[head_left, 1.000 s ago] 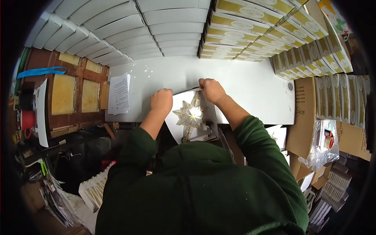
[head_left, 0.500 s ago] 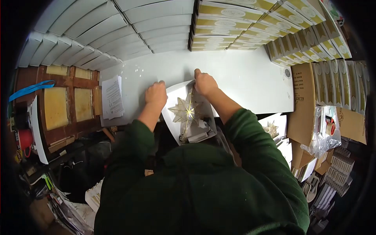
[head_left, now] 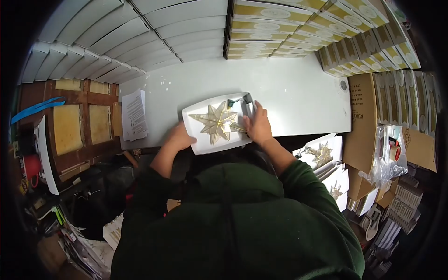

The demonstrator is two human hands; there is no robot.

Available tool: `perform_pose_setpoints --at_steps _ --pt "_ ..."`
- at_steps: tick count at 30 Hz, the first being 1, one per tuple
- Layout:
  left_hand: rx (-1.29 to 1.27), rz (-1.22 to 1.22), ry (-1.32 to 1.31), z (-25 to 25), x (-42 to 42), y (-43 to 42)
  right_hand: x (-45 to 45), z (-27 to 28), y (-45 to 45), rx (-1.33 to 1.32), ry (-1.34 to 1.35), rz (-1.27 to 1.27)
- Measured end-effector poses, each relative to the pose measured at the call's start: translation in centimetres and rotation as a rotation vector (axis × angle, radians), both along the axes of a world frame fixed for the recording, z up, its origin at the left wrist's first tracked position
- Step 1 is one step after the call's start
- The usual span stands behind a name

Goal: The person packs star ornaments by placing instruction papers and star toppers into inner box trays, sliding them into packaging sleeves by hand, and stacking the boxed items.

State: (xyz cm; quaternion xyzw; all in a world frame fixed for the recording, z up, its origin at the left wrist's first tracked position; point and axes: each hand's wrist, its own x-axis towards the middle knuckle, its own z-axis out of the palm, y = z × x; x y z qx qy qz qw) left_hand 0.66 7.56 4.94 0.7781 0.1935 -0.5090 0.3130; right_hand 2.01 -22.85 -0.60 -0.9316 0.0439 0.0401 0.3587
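A shallow white box lies crosswise at the front edge of the white table, its inside facing up. In it rests a gold-edged, translucent star, with a small green piece near the box's top right. My left hand grips the box's lower left side, thumb over the rim. At the right end my right hand has its fingers around the box wall. Both hands hold the same box.
White boxes are stacked at the back left, gold-and-white boxes at the back right. Printed sheets lie on the table's left. More star boxes stand low at the right, near a cardboard carton.
The box has turned from lengthwise to crosswise and its inside faces up more fully. My left hand moved down to its left side; my right hand moved down and right along its end.
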Motion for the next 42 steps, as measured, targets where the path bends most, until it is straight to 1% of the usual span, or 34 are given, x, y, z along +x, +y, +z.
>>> perform_pose_setpoints --at_steps 4,5,8,9,10,14,20,24,25,29,30,34,35,39,40,42 --pt "0.400 -0.193 -1.007 -0.1 0.6 -4.0 -0.4 2.4 0.3 -0.113 0.384 0.178" --pt "0.394 -0.201 -1.014 -0.7 0.4 -4.9 -0.3 2.6 0.6 -0.112 0.380 0.167" --pt "0.417 -0.436 -1.087 -4.6 -2.1 -7.3 1.4 2.9 2.1 -0.368 0.160 0.289" --pt "0.425 -0.517 -1.107 -5.2 -2.4 -7.6 2.0 2.8 2.2 -0.451 0.089 0.329" --pt "0.424 -0.525 -1.105 -5.1 -2.7 -7.7 2.5 2.5 2.0 -0.447 0.093 0.324" --pt "0.368 -0.454 -1.093 -4.3 -3.1 -7.4 4.2 1.0 1.3 -0.395 -0.149 0.458" --pt "0.350 -0.583 -1.140 -4.0 -4.0 -6.2 2.0 0.5 0.3 -0.520 -0.264 0.380" --pt "0.347 -0.529 -1.214 -3.9 -4.5 -6.2 2.6 0.6 1.1 -0.329 -0.154 0.418" --pt "0.348 -0.534 -1.216 -3.8 -4.3 -6.0 2.5 0.8 1.1 -0.327 -0.156 0.414" --pt "0.358 -0.444 -1.297 -3.5 -3.9 -5.5 -0.2 1.7 -0.9 0.203 -0.209 0.268" --pt "0.361 -0.438 -1.294 -3.9 -4.1 -5.4 -0.8 1.8 -1.2 0.204 -0.206 0.275" --pt "0.250 -0.496 -1.378 -5.5 -4.4 -4.5 -2.4 2.1 -1.8 0.472 0.205 -0.199" --pt "0.247 -0.502 -1.376 -5.4 -4.0 -4.4 -2.5 1.8 -1.7 0.474 0.207 -0.204" --pt "0.333 -0.628 -1.036 -3.8 -0.7 -4.7 -0.9 0.6 -1.0 0.698 0.200 -0.307" --pt "0.334 -0.632 -1.043 -3.0 -0.3 -4.7 0.0 1.1 -1.3 0.701 0.191 -0.310" --pt "0.261 -0.637 -1.210 -1.1 0.4 -4.9 2.4 4.1 -2.3 0.785 0.339 -0.115"
